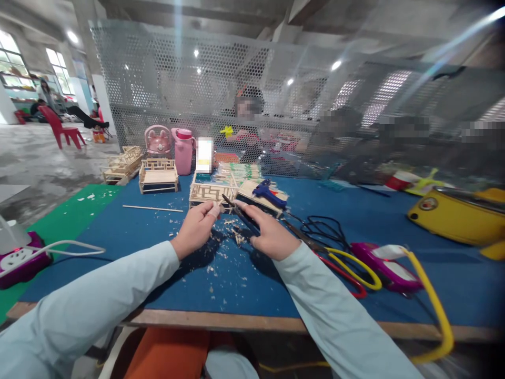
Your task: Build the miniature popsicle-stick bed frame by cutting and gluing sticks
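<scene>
My right hand (pixel 272 231) is wrapped round dark-handled pliers (pixel 246 218) whose tip points up and to the left. Fingertips pinched together, my left hand (pixel 199 226) is just left of the plier tip; what it holds, if anything, is too small to make out. Right behind both hands stands a small wooden-stick model (pixel 209 192) with a lattice side, partly hidden by the fingers. A blue glue gun (pixel 270 193) lies beyond the right hand on a light wooden piece (pixel 248 190). Wood scraps (pixel 236 234) are scattered below the hands.
Two more stick models, a bench-like one (pixel 158 176) and another (pixel 124 166), stand back left beside a pink bottle (pixel 183 152). A thin stick (pixel 152 208) lies left. Scissors (pixel 355 268), a purple power strip (pixel 389 268) and a yellow case (pixel 457 216) are right. A perforated screen (pixel 158 79) borders the back.
</scene>
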Action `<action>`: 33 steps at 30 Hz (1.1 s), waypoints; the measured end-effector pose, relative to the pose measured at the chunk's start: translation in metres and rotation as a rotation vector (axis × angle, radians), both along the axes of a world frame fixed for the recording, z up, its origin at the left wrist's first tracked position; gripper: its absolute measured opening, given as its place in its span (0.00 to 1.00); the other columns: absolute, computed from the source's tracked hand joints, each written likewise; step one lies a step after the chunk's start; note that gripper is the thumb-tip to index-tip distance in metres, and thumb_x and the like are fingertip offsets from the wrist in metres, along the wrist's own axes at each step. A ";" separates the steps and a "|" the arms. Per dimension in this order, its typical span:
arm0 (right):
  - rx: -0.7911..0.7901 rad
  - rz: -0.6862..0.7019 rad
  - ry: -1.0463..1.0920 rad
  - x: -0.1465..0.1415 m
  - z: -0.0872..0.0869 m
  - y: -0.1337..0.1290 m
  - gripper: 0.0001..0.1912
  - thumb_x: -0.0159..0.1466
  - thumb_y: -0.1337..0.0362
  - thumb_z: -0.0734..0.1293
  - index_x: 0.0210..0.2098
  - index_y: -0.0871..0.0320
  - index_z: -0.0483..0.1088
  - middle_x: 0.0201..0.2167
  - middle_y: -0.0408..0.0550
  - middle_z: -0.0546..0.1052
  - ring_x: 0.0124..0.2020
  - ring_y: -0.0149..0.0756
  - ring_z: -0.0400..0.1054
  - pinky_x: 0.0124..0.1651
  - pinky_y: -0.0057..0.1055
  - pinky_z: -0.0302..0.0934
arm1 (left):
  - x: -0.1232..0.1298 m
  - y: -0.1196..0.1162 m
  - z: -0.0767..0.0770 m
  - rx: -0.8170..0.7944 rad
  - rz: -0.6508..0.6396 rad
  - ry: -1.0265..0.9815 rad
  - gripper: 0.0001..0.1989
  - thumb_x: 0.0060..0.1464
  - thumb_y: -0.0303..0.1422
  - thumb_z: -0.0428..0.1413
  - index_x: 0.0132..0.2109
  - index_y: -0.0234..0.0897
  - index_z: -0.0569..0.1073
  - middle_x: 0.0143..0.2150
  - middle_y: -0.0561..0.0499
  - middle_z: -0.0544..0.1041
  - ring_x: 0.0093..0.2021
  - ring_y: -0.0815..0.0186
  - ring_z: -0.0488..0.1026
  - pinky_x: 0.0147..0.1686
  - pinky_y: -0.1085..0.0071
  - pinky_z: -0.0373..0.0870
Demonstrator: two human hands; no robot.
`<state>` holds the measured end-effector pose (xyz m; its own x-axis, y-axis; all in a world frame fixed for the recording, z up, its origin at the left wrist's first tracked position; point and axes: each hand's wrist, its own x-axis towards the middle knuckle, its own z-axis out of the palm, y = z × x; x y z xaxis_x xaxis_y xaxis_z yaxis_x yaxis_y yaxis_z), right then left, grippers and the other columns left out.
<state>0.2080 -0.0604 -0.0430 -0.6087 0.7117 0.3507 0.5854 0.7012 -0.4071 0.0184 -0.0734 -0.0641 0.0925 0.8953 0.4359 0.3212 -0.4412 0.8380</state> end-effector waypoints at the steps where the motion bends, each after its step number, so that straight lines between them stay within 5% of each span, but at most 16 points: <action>1: -0.008 0.004 -0.009 0.001 0.000 0.000 0.44 0.40 0.77 0.57 0.59 0.60 0.52 0.55 0.54 0.62 0.57 0.42 0.54 0.59 0.42 0.47 | 0.000 0.000 0.000 -0.001 0.001 -0.002 0.14 0.55 0.36 0.43 0.28 0.34 0.66 0.25 0.53 0.67 0.30 0.69 0.63 0.30 0.74 0.58; 27: 0.063 0.020 0.019 -0.003 -0.005 0.001 0.39 0.41 0.77 0.57 0.55 0.59 0.59 0.51 0.53 0.68 0.53 0.42 0.60 0.56 0.41 0.52 | -0.001 -0.002 0.003 0.064 -0.029 0.104 0.14 0.56 0.38 0.43 0.28 0.34 0.65 0.26 0.53 0.66 0.29 0.69 0.61 0.30 0.74 0.57; 33: 0.049 0.011 -0.029 -0.007 -0.013 0.001 0.37 0.44 0.75 0.58 0.55 0.58 0.58 0.48 0.52 0.69 0.49 0.41 0.63 0.52 0.39 0.56 | 0.000 0.001 -0.002 -0.025 -0.053 0.157 0.20 0.57 0.43 0.40 0.24 0.35 0.62 0.22 0.55 0.63 0.25 0.70 0.59 0.26 0.73 0.53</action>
